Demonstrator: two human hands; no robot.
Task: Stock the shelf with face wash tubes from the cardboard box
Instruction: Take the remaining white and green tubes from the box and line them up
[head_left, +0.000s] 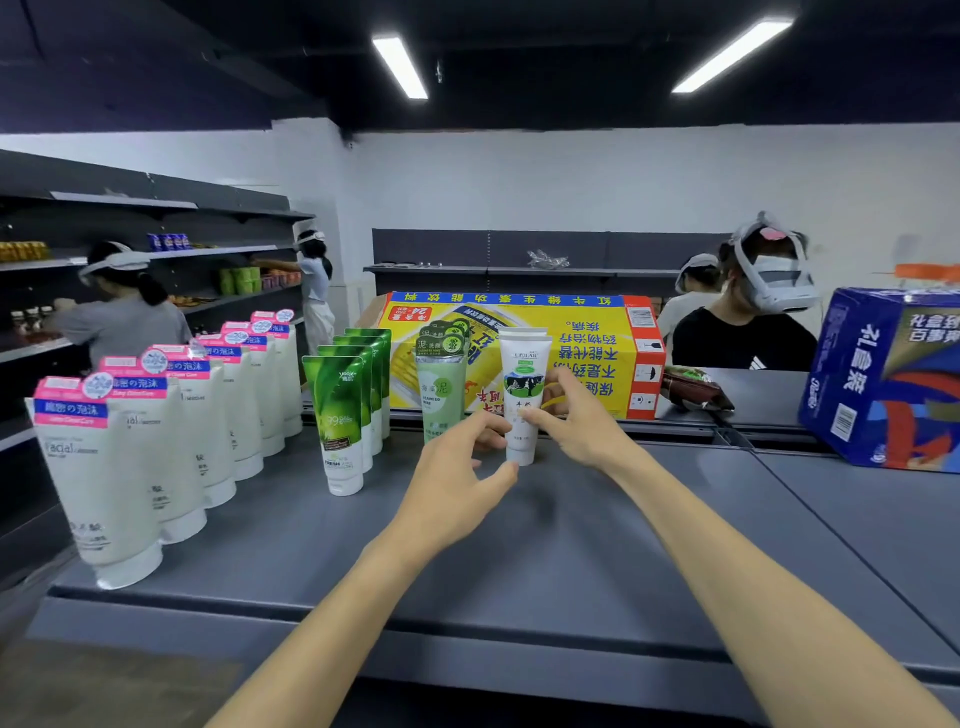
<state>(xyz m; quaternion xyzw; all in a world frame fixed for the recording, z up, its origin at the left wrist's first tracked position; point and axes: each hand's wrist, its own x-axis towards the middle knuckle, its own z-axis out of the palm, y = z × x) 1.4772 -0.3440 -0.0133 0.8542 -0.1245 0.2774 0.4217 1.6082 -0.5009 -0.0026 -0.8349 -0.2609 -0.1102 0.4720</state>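
Note:
A white face wash tube with a cow picture (523, 384) stands cap-down on the grey shelf (571, 545), in front of the yellow cardboard box (587, 338). My right hand (582, 421) touches its right side with thumb and fingers. My left hand (457, 467) is at its lower left, thumb tip against the cap, fingers curled behind. Left of it stand pale green seaweed tubes (441, 395), a row of bright green tubes (345, 415), and a long row of white tubes with pink and blue tops (156, 441).
A blue carton (883, 379) sits on the shelf at the right, with a dark snack bag (696, 389) beside the yellow box. A person in black with a headset stands behind the shelf. Other people work at dark shelves on the left.

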